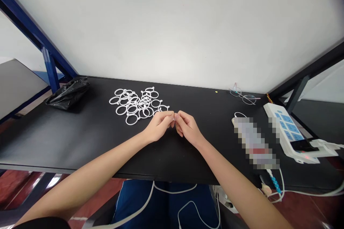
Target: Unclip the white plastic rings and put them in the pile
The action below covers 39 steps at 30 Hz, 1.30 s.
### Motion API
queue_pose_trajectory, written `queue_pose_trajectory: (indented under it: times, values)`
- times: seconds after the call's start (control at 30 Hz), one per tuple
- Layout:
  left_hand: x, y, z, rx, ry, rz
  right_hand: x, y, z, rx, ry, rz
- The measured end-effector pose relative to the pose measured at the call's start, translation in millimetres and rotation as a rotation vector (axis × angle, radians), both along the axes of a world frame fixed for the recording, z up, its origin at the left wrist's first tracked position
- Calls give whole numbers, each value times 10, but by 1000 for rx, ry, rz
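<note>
My left hand (160,124) and my right hand (187,125) meet over the middle of the black table (172,161), fingertips together. Both are closed in a pinch. A tiny pale bit shows between the thumbs, but most of it is hidden, so its kind cannot be told. Just beyond and to the left of my left hand lies a loose pile of white rings (132,119), each with a small eyelet on its edge. Several of them overlap, and my left hand partly covers the nearest ones on the right.
A crumpled black plastic bag (68,93) lies at the far left. Eyeglasses (248,99) rest at the back right. A blurred-out phone (254,143) with a cable and a white power strip (288,128) occupy the right side. White cables (145,204) cross my lap.
</note>
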<state>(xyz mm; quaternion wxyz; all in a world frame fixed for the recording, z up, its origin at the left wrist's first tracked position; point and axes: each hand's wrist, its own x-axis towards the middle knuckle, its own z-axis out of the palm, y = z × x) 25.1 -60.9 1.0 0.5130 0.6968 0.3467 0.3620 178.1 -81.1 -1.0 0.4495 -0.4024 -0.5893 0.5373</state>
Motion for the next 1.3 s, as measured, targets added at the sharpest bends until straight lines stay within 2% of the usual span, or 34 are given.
queue_pose_trajectory:
  times: [0.2, 0.33, 0.4, 0.53, 0.63, 0.83, 1.2, 1.3]
  values:
    - [23, 27, 7, -30, -47, 104, -27, -38, -36, 16, -9, -4]
    - [32, 38, 3, -122, -58, 62, -29, -33, -49, 30, -22, -49]
    - [32, 35, -15, -118, -69, 53, -30, -22, -50, 8, -23, -27]
    - [15, 21, -56, 28, -32, 76, -39, -6, -51, -54, 4, 39]
    - [-13, 7, -65, 163, 29, 114, -40, -8, -45, -48, 21, 22]
    - [-59, 6, -58, 357, 117, 133, -8, -24, -20, -29, -14, 97]
    - [-60, 0, -59, 402, 159, 140, -18, -30, -23, -3, -28, 50]
    - [-51, 0, -35, 424, 220, 170, -37, -6, -23, 1, -3, -10]
